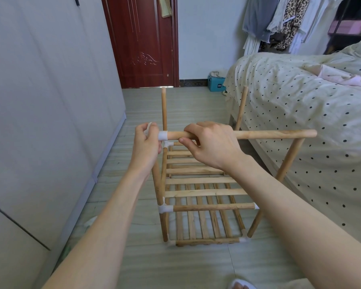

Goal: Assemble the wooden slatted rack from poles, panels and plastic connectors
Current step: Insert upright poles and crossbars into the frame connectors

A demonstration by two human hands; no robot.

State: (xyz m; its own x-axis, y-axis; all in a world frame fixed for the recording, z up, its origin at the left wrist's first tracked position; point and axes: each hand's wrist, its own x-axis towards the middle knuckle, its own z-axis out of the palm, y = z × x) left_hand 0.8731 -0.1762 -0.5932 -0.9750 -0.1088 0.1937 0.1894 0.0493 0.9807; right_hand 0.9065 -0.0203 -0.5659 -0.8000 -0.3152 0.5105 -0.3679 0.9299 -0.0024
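Observation:
A part-built wooden rack (pixel 200 192) stands on the floor with two slatted panels, one above the other, and several upright poles. My right hand (pixel 213 144) grips a horizontal wooden pole (pixel 273 134) near its left end. That end sits in a white plastic connector (pixel 163 136), which my left hand (pixel 146 142) grips at the top of the near-left upright. More white connectors (pixel 165 208) join the poles at the panel corners. The pole's right end hangs free above the near-right upright (pixel 288 159).
A bed with a dotted cover (pixel 300 97) runs along the right, close to the rack. A grey wardrobe (pixel 40 101) lines the left. A dark red door (pixel 142 42), a blue box (pixel 216 84) and hanging clothes (pixel 290 21) are at the back.

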